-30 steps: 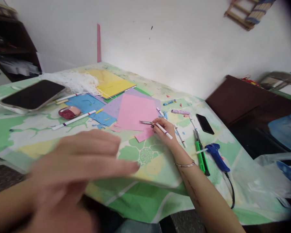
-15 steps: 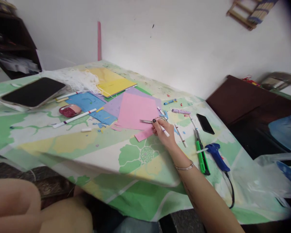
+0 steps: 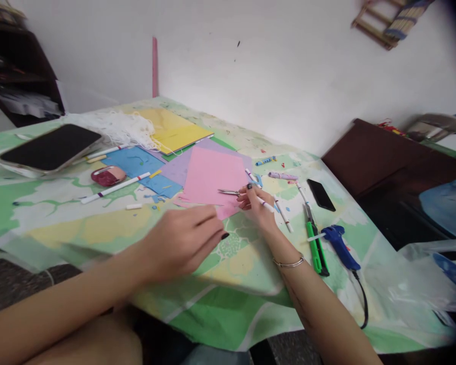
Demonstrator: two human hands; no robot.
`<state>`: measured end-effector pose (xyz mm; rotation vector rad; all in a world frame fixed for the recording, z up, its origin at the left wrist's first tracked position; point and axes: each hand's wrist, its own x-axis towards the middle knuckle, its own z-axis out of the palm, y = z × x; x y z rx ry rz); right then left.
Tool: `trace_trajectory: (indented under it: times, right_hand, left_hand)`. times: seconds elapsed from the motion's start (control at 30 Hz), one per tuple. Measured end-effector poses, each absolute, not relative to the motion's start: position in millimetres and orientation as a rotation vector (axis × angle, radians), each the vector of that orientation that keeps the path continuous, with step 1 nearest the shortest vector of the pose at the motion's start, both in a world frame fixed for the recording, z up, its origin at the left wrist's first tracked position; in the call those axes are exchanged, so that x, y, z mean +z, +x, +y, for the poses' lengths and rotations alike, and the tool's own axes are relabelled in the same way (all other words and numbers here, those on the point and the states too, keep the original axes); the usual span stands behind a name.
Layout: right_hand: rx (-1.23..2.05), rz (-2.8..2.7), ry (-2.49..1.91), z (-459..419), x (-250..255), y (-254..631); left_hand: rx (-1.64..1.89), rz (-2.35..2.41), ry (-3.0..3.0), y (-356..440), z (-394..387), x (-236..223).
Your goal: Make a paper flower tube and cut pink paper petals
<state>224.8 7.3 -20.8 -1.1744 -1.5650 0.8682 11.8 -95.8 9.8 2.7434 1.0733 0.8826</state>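
My right hand [image 3: 260, 203] is closed on a pair of scissors [image 3: 228, 192], its blades pointing left over a large pink sheet [image 3: 215, 172]. A white marker [image 3: 266, 205] with a purple band is also held in that hand. Under its fingers lies a narrow pink paper strip [image 3: 228, 210]. My left hand [image 3: 186, 238] is over the front of the table, fingers loosely bent and nothing visible in them. Its fingertips overlap the strip's left end in view; whether they touch it I cannot tell.
Purple [image 3: 180, 162] and blue sheets [image 3: 135, 161], a yellow pad [image 3: 178, 129] and white yarn [image 3: 110, 126] lie behind. At left are a large phone [image 3: 51, 147] and markers. At right are a green cutter [image 3: 316, 243], a blue glue gun [image 3: 340, 246] and a black phone [image 3: 321, 194].
My left hand has come up from the lower left, over the table, to beside the pink strip. My right hand, with scissors and marker, stays nearly in place.
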Motion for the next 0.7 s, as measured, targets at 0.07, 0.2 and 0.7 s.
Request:
trace_trajectory:
  times: [0.07, 0.2, 0.7]
  right_hand:
    - [0.922, -1.516, -1.136, 9, -19, 228]
    - [1.055, -1.594, -1.125, 14, -20, 233]
    - [1.017, -1.763, -1.084, 16, -26, 230]
  left_hand:
    - [0.655, 1.171, 2.831, 31, -94, 4]
    - [0.234, 1.326, 2.871, 64, -93, -12]
    - [0.217, 1.435, 2.822, 72, -95, -23]
